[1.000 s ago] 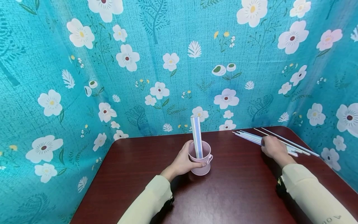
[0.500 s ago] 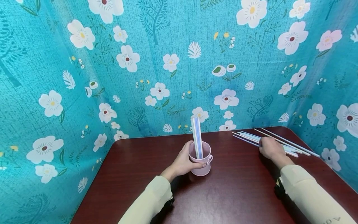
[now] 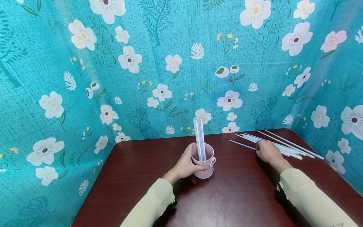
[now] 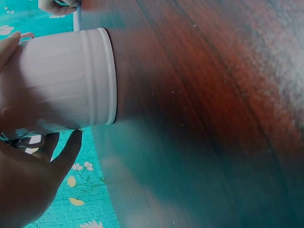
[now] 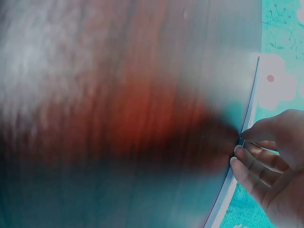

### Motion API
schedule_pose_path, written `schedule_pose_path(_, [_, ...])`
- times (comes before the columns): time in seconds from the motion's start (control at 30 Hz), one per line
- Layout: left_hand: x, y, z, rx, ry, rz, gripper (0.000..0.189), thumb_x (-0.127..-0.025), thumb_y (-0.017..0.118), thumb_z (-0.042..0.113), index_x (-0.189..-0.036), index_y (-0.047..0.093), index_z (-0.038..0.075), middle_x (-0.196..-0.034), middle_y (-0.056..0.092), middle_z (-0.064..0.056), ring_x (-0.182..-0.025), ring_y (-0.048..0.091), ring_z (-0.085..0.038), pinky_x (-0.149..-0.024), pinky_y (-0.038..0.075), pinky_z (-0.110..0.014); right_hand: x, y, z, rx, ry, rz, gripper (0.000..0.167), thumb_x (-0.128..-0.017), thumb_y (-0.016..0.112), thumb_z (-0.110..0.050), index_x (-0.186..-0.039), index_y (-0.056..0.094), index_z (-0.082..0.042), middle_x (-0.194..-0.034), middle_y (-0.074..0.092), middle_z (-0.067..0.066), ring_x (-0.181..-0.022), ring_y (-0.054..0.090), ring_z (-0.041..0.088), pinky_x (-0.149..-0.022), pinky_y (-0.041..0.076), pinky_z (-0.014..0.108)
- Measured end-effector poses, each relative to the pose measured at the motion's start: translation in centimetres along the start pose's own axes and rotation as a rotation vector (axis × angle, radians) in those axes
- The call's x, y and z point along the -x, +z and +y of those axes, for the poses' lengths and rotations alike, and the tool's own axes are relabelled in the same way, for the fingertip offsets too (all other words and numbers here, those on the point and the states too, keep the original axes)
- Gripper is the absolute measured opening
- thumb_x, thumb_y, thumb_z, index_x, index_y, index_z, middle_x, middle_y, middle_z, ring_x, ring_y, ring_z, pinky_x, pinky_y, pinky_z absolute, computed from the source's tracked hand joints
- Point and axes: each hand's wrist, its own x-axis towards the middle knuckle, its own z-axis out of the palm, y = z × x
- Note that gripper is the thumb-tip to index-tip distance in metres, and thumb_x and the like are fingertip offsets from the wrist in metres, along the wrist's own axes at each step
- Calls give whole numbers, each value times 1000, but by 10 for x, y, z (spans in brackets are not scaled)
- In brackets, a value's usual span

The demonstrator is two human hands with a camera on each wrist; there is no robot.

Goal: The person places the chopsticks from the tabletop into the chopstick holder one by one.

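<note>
A small pink bucket [image 3: 203, 173] with a side handle stands upright near the middle of the table. My left hand [image 3: 184, 165] grips it, thumb across the front below the rim. Inside, a bundle of pale and blue chopsticks [image 3: 199, 135] leans slightly left. In the left wrist view, the bucket [image 4: 57, 85] sits between the thumb and fingers of my left hand [image 4: 23, 185]. Over on the right, my right hand [image 3: 267, 153] pinches a blue chopstick [image 3: 241, 144], low over the table. The fingertips of my right hand [image 5: 280, 166] meet around it in the right wrist view.
Several loose white, pale-blue and pinkish chopsticks [image 3: 292, 150] lie beside and behind my right hand at the back right. The dark red-brown table [image 3: 147, 176] ends against a turquoise flowered curtain [image 3: 184, 78] at the back and sides.
My right hand has slid left, drawing the blue chopstick a little apart from the other loose ones. The left hand and bucket have stayed in place.
</note>
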Motion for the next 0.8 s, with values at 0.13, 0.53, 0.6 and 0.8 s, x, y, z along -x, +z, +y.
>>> schedule_pose_path(0.13, [0, 0, 0, 4, -1, 0, 99, -72, 94, 31, -150, 35, 19, -141, 48, -1, -127, 51, -18, -108, 45, -44, 0, 1, -6, 10, -18, 8, 3, -79, 68, -5, -81, 65, -4, -80, 64, 12, -71, 61, 30, -59, 51, 52])
schedule_pose_path(0.53, [1, 1, -1, 17, -2, -6, 98, -73, 94, 31, -150, 35, 20, -141, 48, -1, -127, 51, -19, -108, 46, -48, 0, 8, -25, -11, -67, -17, 7, -86, 70, -9, -84, 64, -6, -82, 63, 10, -73, 59, 26, -63, 50, 49])
schedule_pose_path(0.6, [1, 1, -1, 18, -3, -4, 98, -73, 94, 31, -150, 35, 20, -141, 48, -1, -127, 51, -19, -108, 46, -47, 0, 8, -29, -19, -74, -21, 6, -87, 70, -9, -86, 65, -5, -83, 63, 10, -74, 59, 26, -65, 51, 49])
schedule_pose_path(0.8, [0, 0, -2, 1, 7, 3, 98, -73, 94, 29, -150, 35, 19, -141, 48, -1, -127, 51, -18, -108, 45, -45, 0, 8, -39, -39, -104, -20, 8, -88, 71, -10, -89, 67, -3, -83, 65, 10, -76, 61, 27, -69, 51, 52])
